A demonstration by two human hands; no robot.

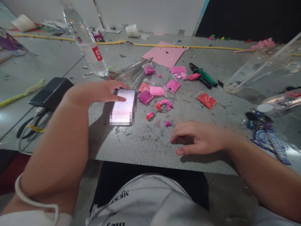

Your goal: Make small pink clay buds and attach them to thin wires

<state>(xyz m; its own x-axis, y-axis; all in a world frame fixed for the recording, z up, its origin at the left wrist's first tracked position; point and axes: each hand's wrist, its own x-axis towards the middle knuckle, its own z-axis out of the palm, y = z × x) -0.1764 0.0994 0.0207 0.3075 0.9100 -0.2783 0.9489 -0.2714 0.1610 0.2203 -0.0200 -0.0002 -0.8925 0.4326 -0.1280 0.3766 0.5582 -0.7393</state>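
My left hand (101, 91) lies over the top left of a lit phone (123, 106) on the table, thumb stretched across its screen and the other fingers past its top edge. Part of the screen is blurred out. My right hand (199, 138) rests near the table's front edge, fingers loosely bent and thumb apart, with a speck of pink at the thumb tip. Just left of its knuckles is a small purple clay lump (167, 123). Farther in are a ring of pink and red clay pieces (164, 105) and a purple clay packet (145, 97).
A tall water bottle (94, 58) stands behind the left hand, beside a black box (53, 91) with a cable. Thin wires (131, 70), pink paper (166, 55) and green-handled pliers (203, 75) lie at the back. A red packet (207, 100) and clear bottle (279, 102) are on the right.
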